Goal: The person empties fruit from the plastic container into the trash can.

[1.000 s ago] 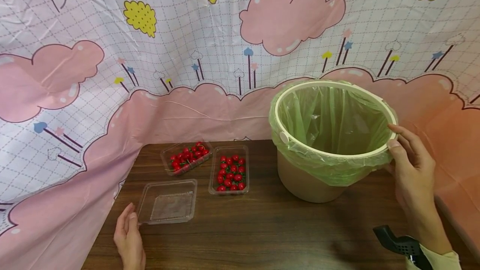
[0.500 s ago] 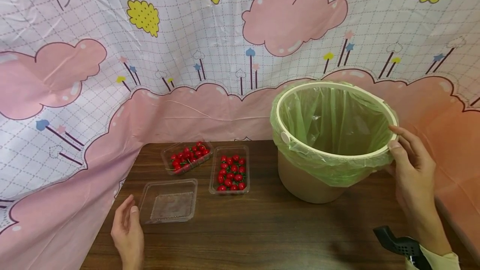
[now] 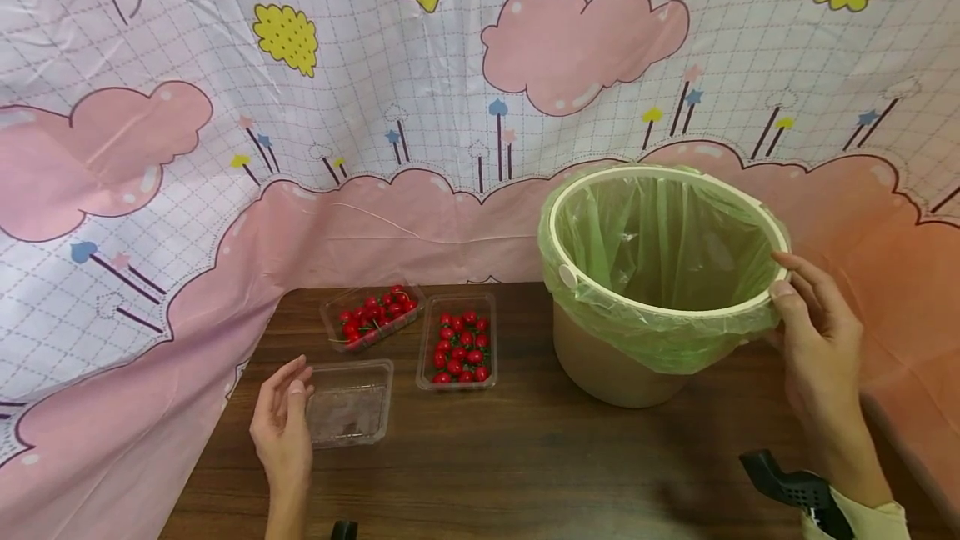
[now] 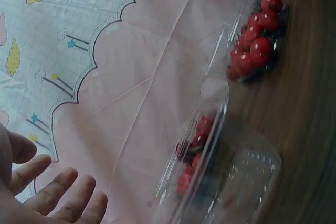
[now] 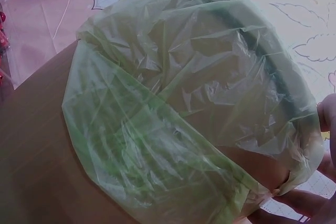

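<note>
Left hand: your left hand (image 3: 283,419) has relaxed, slightly bent fingers, a little apart, overlapping the tray's left side in the head view.
Tray: the shallow rectangular see-through plastic tray (image 3: 352,408) lies just right of that hand, on a dark wood-grain table (image 3: 480,473).
Red fruit: behind, a slanted clear plastic tub (image 3: 330,325) and, to its right, a straight-set clear plastic tub (image 3: 457,387) hold glossy red fruit with green stems.
Bin: right of them, your round, tapering beige bin (image 3: 622,382) wears a pale ring rim (image 3: 675,312) and a thin translucent green plastic bag (image 3: 667,348).
Right hand: your right hand (image 3: 821,340) pinches the rim's right side between thumb and fingers.
Left wrist view: it shows your fingers apart from the tray.
Right wrist view: it shows the bag's outer creases close up; the head view shows its inside.
</note>
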